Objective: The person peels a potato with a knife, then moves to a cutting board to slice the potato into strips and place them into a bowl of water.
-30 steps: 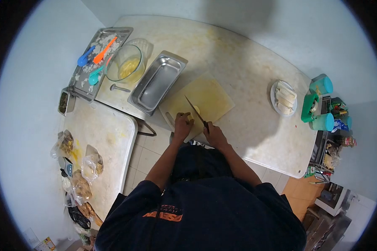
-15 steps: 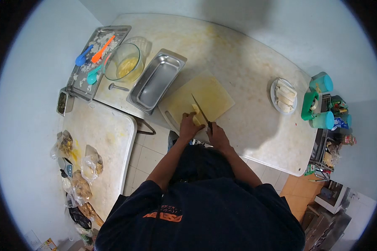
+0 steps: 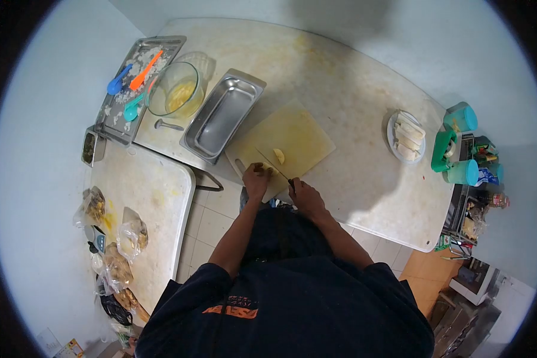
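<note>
My right hand [image 3: 306, 197] grips a knife [image 3: 274, 165] by its dark handle, the thin blade slanting up-left across the pale yellow cutting board [image 3: 304, 134]. To the left of the blade, near the board's handle slot, my left hand [image 3: 256, 182] has its fingers curled at a pale yellowish piece that is mostly hidden. On the board beyond the knife lies a pale yellow cut piece of food [image 3: 279, 156], apart from both hands. Just left of the board stands a deep steel pan [image 3: 224, 116] with nothing visible in it.
A glass bowl [image 3: 174, 89] holds yellowish contents, beside a spoon [image 3: 169, 125] and a metal tray [image 3: 118, 136] with white bits and coloured scoops. To the right are a plate of white pieces [image 3: 409, 140] and teal-lidded containers [image 3: 462, 173]. Plastic bags [image 3: 131, 232] lie on the left table.
My left hand has drawn back left and down, leaving one cut piece lying on the board. The knife has swung its tip to the left; my right hand has shifted slightly left and down.
</note>
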`<action>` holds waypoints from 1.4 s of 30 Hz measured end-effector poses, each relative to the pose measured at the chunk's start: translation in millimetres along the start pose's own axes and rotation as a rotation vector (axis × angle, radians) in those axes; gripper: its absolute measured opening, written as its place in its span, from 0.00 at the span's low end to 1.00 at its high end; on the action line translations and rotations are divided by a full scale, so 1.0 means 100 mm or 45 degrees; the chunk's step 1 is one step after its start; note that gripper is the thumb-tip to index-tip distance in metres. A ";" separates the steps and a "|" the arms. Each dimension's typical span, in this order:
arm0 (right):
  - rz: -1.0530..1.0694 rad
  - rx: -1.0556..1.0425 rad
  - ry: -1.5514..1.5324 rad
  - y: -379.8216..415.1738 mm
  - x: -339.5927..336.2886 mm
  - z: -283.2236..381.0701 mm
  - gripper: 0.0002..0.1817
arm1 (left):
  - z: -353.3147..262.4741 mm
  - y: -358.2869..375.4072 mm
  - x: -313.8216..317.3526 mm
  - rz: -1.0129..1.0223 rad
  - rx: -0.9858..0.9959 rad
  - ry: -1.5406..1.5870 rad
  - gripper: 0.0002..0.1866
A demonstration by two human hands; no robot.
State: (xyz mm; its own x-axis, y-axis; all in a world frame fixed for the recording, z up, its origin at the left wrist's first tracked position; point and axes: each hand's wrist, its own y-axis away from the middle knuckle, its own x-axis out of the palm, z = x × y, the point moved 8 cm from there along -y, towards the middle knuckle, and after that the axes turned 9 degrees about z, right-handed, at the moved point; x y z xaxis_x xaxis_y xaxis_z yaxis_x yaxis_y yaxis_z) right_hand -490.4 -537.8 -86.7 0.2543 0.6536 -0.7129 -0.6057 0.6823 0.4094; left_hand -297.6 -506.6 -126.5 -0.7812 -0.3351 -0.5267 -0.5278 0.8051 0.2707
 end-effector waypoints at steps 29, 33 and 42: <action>0.133 0.010 0.272 -0.07 0.20 0.01 0.12 | -0.05 -0.05 0.00 0.011 -0.034 0.035 0.14; 0.134 -0.032 0.312 -0.06 0.19 0.03 0.12 | -0.10 -0.03 -0.02 0.033 -0.064 0.079 0.14; 0.179 0.019 0.288 -0.07 0.16 0.04 0.13 | -0.07 -0.04 -0.02 0.017 -0.028 0.120 0.15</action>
State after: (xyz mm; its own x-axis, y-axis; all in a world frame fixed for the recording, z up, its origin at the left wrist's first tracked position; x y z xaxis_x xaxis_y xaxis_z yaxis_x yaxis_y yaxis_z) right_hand -478.8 -530.9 -98.7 -0.0079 0.6534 -0.7569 -0.6117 0.5957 0.5206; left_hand -296.5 -512.9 -120.9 -0.8155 -0.3701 -0.4449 -0.5236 0.7993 0.2949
